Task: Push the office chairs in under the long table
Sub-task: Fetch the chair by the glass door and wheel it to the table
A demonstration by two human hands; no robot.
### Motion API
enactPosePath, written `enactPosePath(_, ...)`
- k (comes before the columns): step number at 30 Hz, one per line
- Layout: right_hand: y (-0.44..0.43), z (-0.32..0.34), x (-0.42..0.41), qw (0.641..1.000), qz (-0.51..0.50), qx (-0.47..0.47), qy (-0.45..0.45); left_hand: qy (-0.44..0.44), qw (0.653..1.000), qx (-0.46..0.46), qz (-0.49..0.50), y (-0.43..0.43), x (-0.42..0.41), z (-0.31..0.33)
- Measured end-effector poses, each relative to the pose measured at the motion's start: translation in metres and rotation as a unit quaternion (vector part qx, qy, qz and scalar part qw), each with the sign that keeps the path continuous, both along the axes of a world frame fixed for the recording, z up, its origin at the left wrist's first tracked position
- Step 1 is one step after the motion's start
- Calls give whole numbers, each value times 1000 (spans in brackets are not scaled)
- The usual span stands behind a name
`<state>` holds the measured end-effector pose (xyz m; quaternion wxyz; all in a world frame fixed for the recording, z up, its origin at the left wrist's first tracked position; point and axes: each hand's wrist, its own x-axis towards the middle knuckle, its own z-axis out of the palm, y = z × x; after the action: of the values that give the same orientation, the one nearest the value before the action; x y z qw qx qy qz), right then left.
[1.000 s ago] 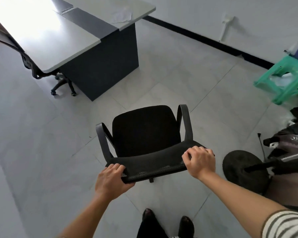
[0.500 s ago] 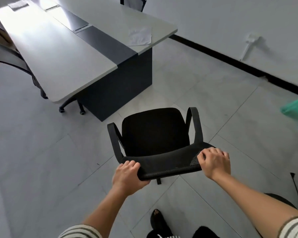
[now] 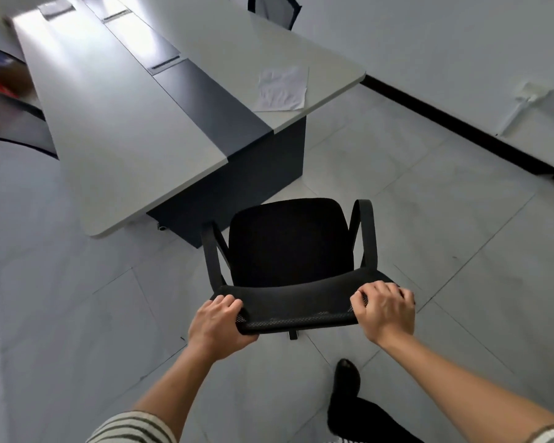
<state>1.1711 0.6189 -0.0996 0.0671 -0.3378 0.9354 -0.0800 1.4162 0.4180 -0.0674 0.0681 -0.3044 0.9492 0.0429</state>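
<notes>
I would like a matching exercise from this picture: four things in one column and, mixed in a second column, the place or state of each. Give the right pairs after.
Things:
1. office chair
2. sheet of paper
3. left hand
4. right hand

Places or states:
A. lies on the long table near its end
B. grips the right end of the backrest top
C. stands on the floor, short of the table's end
D. grips the left end of the backrest top

Pairs: 1-C, 2-A, 3-D, 4-B

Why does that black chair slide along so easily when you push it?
The black chair probably rolls: it looks like a wheeled office chair, and the tiled floor is smooth. Pushed high up by the left hand and right hand, it might swivel or veer.
</notes>
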Motion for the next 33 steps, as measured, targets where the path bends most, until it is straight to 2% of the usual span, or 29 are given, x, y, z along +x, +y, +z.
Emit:
enactPosePath(15, -143, 3, -116, 1000, 28, -9, -4, 6, 1000, -6, 14, -131, -104, -8)
enactPosePath(20, -181, 9, -137, 999, 8, -12, -31, 6, 999, 26, 22, -173, -125, -3)
enactPosePath(23, -199, 12, -149, 997, -2, -44, -58, -30, 995, 90, 14, -198, -136, 6)
enactPosePath(25, -205, 13, -157, 993, -12, -89, -75, -27, 982, 184, 41, -213, -143, 15)
enactPosePath(27, -206, 13, -165, 991, -27, -115, -63, 35, 941, 307, 141, -228, -148, 19)
enactPosePath(28, -207, 13, -169, 992, -32, -112, -52, 60, 923, 334, 183, -236, -149, 16)
enactPosePath(29, -209, 13, -172, 993, -36, -102, -49, 60, 922, 323, 204, -241, -150, 14)
enactPosePath(31, -216, 14, -176, 994, -46, -72, -67, -8, 948, 242, 206, -244, -150, 7)
enactPosePath(33, -221, 15, -181, 994, -52, -52, -77, -46, 951, 209, 223, -240, -151, 0)
